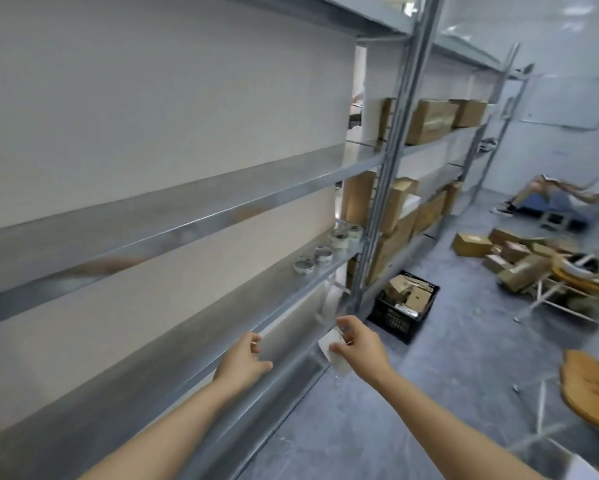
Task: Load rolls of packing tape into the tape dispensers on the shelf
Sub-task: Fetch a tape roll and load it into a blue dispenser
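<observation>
My right hand (357, 344) pinches a pale tape roll (334, 353), thumb over the top and fingertips curled underneath. The blur leaves its hole hidden, so "roll" is my best reading. It sits just out from the front lip of the grey metal shelf (152, 375), clear of the board and not touching it. My left hand (242, 358) hovers at that same lip, fingers loose and spread, holding nothing.

Further along the lip lie spare tape rolls (346, 237) and some thin rings (313, 259). Something pale hangs below the lip (326, 303), and I cannot tell whether it is a dispenser.

As I see it, the step is carrying this roll to a dispenser. To do it well I would keep the pinch on the rim, away from the sticky side. My free hand should steady the dispenser first, and I should find the loose end before seating the core.

The roll shows as a slanted slab. Its long axis runs from the upper end, nearest the lip, down and away toward the floor, with its broad pale face turned up toward me.
</observation>
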### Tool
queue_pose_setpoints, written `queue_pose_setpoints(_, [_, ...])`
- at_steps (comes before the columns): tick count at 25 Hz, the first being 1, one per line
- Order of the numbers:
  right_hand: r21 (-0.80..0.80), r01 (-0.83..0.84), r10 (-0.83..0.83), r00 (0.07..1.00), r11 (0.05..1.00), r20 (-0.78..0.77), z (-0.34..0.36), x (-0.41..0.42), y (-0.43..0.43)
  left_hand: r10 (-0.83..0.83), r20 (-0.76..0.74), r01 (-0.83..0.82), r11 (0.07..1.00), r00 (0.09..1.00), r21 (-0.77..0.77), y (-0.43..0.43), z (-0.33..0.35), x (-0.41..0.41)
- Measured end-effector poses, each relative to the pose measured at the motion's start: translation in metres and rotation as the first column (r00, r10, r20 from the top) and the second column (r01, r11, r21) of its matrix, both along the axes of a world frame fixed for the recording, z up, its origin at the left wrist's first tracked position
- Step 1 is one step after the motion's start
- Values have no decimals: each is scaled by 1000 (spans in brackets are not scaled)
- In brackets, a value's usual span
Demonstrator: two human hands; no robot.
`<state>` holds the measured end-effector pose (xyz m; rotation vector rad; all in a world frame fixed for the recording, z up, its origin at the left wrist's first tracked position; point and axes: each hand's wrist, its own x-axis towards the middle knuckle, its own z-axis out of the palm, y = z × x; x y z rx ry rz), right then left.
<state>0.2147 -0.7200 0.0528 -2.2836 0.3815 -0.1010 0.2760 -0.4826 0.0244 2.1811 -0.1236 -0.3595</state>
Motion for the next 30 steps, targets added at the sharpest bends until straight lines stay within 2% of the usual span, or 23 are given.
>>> queue_pose_setpoints(7, [15,83,-83,996,996,-12,-11,65,-109,-82,-28,82,997,996,0,-124,-17,92])
queue_pose_setpoints(16, [-51,40,-43,997,998,-62,-3,243,-238,-40,-75,35,998,996,-57,-270,-27,270])
queue_pose_setpoints(22, [-63,-25,19,995,998,-100,-12,332,-311,-18,-70,20,999,997,28,-334,-35,349])
queue_pose_setpoints(30, [-89,-250,231,957,964,-176,-47,471,-402,56,31,-62,954,998,293,-423,-63,450])
